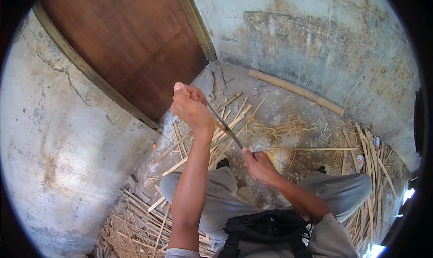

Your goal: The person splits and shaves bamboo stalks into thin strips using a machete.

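My right hand (261, 166) is closed around the near end of a long, narrow, dark-bladed knife (231, 135), its handle hidden in the fist. The blade slants up and left, its far end close to the fingers of my left hand (195, 110). That hand is raised over the floor and closed, thumb uppermost; what it grips is hidden by its own back and fingers. Beneath the blade lie loose split bamboo strips (239, 118). A single long strip (311, 148) lies beyond my right hand.
My bent legs (345, 190) flank the work area, with a black waist bag (268, 228) at my lap. More strips are heaped at lower left (149, 217) and right (372, 177). A bamboo pole (297, 92) lies along the wall. A brown door (131, 41) stands at far left.
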A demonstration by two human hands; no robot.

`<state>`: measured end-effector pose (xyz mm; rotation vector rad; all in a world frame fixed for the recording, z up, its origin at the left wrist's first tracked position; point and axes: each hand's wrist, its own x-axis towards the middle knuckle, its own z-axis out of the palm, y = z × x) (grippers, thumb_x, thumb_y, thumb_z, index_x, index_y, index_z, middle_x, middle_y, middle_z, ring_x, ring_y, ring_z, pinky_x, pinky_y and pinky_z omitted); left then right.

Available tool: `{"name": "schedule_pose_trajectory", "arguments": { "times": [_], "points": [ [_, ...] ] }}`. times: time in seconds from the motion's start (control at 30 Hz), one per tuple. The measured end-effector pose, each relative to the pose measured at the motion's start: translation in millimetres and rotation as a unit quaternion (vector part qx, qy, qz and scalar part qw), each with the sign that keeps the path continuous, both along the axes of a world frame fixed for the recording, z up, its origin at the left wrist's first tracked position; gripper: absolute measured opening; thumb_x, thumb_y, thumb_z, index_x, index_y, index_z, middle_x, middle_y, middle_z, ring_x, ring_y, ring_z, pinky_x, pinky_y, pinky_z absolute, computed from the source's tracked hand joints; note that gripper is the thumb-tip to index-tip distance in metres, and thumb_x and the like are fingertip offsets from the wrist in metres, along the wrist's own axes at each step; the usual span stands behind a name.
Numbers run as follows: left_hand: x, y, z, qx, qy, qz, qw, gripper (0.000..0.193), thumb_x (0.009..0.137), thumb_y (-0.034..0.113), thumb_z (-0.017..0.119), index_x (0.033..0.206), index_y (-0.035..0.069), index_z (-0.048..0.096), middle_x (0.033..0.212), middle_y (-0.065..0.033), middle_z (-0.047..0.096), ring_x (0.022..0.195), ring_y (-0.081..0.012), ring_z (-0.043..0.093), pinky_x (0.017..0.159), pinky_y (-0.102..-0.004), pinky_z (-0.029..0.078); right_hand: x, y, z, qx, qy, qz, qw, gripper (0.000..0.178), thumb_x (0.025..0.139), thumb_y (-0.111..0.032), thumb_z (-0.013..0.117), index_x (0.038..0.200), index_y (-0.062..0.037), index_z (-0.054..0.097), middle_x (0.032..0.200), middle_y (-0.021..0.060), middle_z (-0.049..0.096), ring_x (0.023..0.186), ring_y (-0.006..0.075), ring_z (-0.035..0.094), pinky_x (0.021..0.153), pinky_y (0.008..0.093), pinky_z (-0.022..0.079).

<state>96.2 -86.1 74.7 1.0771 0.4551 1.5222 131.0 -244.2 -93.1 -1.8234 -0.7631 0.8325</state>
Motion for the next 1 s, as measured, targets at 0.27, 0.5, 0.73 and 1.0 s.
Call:
{"name": "schedule_pose_trajectory", "arguments": {
  "times": [0.27,0.5,0.73,1.0],
  "points": [
    [6,-11,3,0.04,0.037,0.022,0.998,0.048,0.097,0.036,0.037,0.058,0.01,0.03,0.052,0.0012,0.03,0.046,-0.0083,0.029,0.042,-0.0261,0.02,-16,-2,-69,0.122,-0.075,-0.031,0.989,0.062,0.101,-0.047,0.042,0.061,-0.0007,0.052,0.049,0.0052,0.046,0.045,0.0176,0.049,0.049,0.0347,0.041],
    [-7,10,1,0.02,-0.005,0.018,1.0,0.046,0.096,0.038,0.037,0.058,0.013,0.029,0.052,0.0017,0.027,0.043,-0.0095,0.025,0.039,-0.0268,0.018,-15,-2,-24,-0.02,0.13,-0.022,0.991,0.066,0.098,-0.05,0.044,0.065,0.0055,0.059,0.054,0.0214,0.053,0.051,0.0331,0.057,0.056,0.043,0.045],
    [-14,22,3,-0.004,-0.032,0.035,0.999,0.045,0.096,0.038,0.039,0.059,0.014,0.029,0.052,0.0017,0.028,0.043,-0.0096,0.025,0.039,-0.0271,0.018,-19,-12,-147,0.032,-0.023,-0.014,0.999,0.063,0.1,-0.049,0.041,0.064,0.0006,0.055,0.052,0.0076,0.051,0.047,0.0194,0.053,0.049,0.0354,0.042],
    [-12,35,1,0.002,-0.027,0.041,0.999,0.046,0.097,0.038,0.036,0.059,0.013,0.027,0.053,0.0017,0.028,0.044,-0.0087,0.026,0.04,-0.0261,0.017,-23,-11,-81,-0.057,0.2,-0.023,0.978,0.058,0.099,-0.052,0.042,0.068,-0.0037,0.051,0.051,0.0044,0.048,0.039,0.0163,0.048,0.038,0.0323,0.038]
  ]
}}
